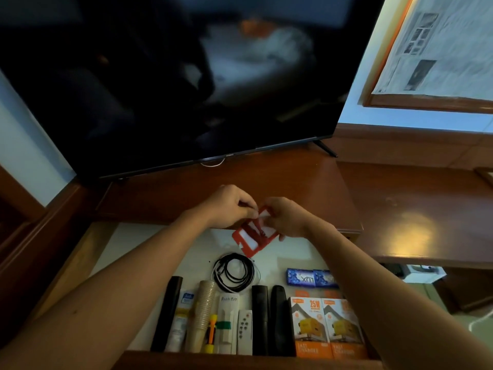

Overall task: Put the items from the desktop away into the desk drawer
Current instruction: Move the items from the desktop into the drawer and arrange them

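Head view: both hands raised over the open drawer (112, 236), left hand (229, 206) pinching the top edge of a red card (253, 233) with fingertips closed on it, right hand (286, 217) closed around its right side. Card held tilted in the air above the drawer's far end, touching nothing below.

Risks, as a judgement: thin card gripped only at edges, so could slip and land on the coiled black cable (234, 272) just beneath, or bend if pulled two ways; little free room left near the front.

Count in drawer: three long black remotes (260, 316), one small white remote (244, 331), one stack of paper cups (202, 303), two orange charger boxes (309, 324), two blue soap packs (300, 277), one cable coil.
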A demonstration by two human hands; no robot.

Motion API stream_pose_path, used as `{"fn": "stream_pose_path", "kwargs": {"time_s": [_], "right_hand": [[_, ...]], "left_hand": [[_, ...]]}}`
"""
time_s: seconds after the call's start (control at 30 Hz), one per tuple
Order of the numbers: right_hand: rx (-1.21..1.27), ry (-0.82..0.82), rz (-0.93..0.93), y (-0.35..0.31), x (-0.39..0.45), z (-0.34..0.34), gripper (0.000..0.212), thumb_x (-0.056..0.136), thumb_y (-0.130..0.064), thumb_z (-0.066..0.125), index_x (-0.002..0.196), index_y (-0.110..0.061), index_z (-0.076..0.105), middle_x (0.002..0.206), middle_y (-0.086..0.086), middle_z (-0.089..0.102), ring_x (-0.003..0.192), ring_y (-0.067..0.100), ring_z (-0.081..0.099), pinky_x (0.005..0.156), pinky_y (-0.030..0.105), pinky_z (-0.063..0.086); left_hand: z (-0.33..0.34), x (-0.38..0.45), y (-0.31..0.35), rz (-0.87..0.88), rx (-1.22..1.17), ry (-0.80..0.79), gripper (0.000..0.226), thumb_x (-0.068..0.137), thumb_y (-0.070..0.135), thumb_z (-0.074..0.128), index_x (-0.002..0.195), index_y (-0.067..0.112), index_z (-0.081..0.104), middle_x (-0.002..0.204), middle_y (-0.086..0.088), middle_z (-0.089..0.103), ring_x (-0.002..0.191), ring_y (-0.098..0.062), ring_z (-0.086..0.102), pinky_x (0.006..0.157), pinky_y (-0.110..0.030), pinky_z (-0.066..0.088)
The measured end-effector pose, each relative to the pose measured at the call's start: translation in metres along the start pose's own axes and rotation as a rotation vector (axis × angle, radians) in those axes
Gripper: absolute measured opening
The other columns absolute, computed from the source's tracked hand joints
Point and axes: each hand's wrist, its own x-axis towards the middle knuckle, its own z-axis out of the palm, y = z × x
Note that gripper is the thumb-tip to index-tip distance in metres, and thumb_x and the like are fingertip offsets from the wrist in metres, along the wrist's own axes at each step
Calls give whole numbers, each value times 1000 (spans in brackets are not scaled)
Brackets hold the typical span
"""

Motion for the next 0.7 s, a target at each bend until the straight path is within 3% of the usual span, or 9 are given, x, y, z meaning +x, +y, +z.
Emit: {"fn": "stream_pose_path", "kwargs": {"time_s": [0.2, 0.37, 0.43, 0.5, 0.6, 0.7], "right_hand": [[629, -181, 61, 2, -10, -12, 32, 96, -27, 65, 122, -9, 59, 105, 17, 69, 83, 24, 69, 64, 29, 56], [978, -251, 24, 1, -14, -9, 38, 97, -20, 61, 130, -3, 55, 98, 15, 68, 76, 19, 68, 57, 24, 58], [1096, -180, 48, -1, -13, -8, 39, 97, -19, 60, 132, -3, 52, 99, 16, 67, 77, 19, 69, 55, 23, 58], [1137, -81, 101, -1, -10, -5, 37, 97, -18, 61, 129, -4, 54, 101, 17, 67, 80, 21, 70, 53, 24, 58], [1180, 52, 174, -1, -6, 0, 32, 97, -18, 61, 126, -5, 56, 106, 18, 66, 80, 23, 70, 53, 26, 58], [1124, 221, 231, -3, -5, 5, 28, 97, -18, 63, 122, -6, 58, 111, 19, 67, 82, 26, 73, 58, 32, 60]], "left_hand": [[9, -6, -15, -218, -711, 53, 16, 87, 25, 71, 101, 16, 74, 92, -8, 75, 77, -23, 73, 69, -35, 60], [31, -17, -21, -305, -1209, 41, 15, 97, 7, 54, 98, 12, 68, 80, -7, 71, 63, -16, 67, 55, -28, 57], [43, -20, -23, -327, -1249, 53, 23, 99, 0, 49, 86, 14, 61, 62, -4, 58, 52, -12, 53, 47, -22, 44], [55, -21, -23, -371, -1220, 77, 21, 97, -2, 52, 83, 12, 57, 58, -1, 47, 50, -9, 39, 46, -20, 32], [70, -22, -23, -402, -1148, 154, 9, 96, 3, 59, 94, 8, 66, 77, -5, 63, 53, -7, 37, 52, -21, 32], [82, -25, -18, -384, -1011, 204, 16, 98, 11, 61, 110, 5, 70, 82, -3, 68, 55, -8, 40, 54, -21, 35]]}}
